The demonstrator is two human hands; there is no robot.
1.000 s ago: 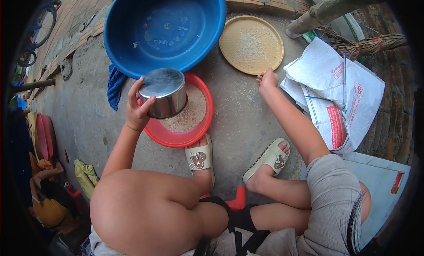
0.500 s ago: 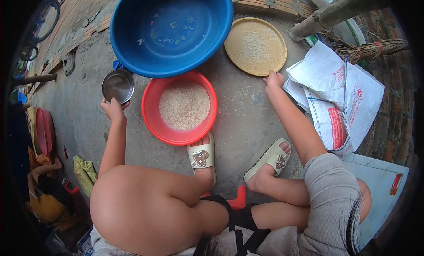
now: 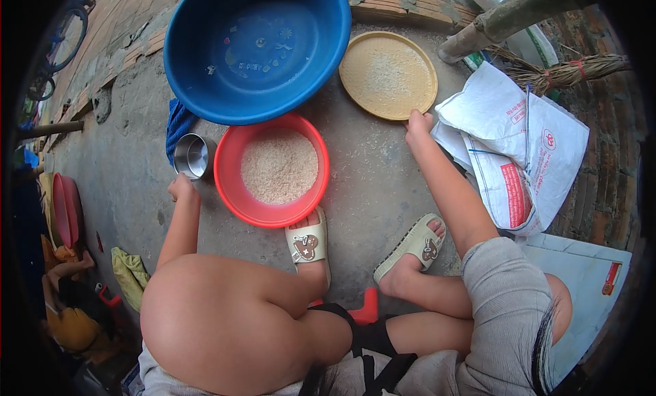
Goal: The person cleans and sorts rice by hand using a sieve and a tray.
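While we sit bent over the floor, our left hand [image 3: 183, 185] is curled against the near side of the steel cup [image 3: 195, 153], and we cannot tell whether its fingers grip the metal or only touch it. Our right hand [image 3: 419, 120] grasps the tan tray [image 3: 422, 78] by its rim, at about five o'clock on that circle; a dusting of pale grain lies across its middle. Taking the red bowl [image 3: 270, 216] as our dial, twelve being the top of our view, we have the cup close by at nine o'clock, mouth up, and the tray at two. Pale grain [image 3: 280, 167] covers most of the bowl's floor, and loose bits are strewn on the concrete between bowl and tray. At twelve o'clock the blue tub [image 3: 287, 88] meets the bowl's far rim, and at ten a blue cloth [image 3: 176, 129] lies beside tub and cup. Our slippers [image 3: 307, 242] stand at five and four. Farther out, we see white sacks [image 3: 512, 143] at three, a straw bundle [image 3: 560, 73] and a pole [image 3: 523, 20] at two, and a person in yellow [image 3: 75, 328] at eight.
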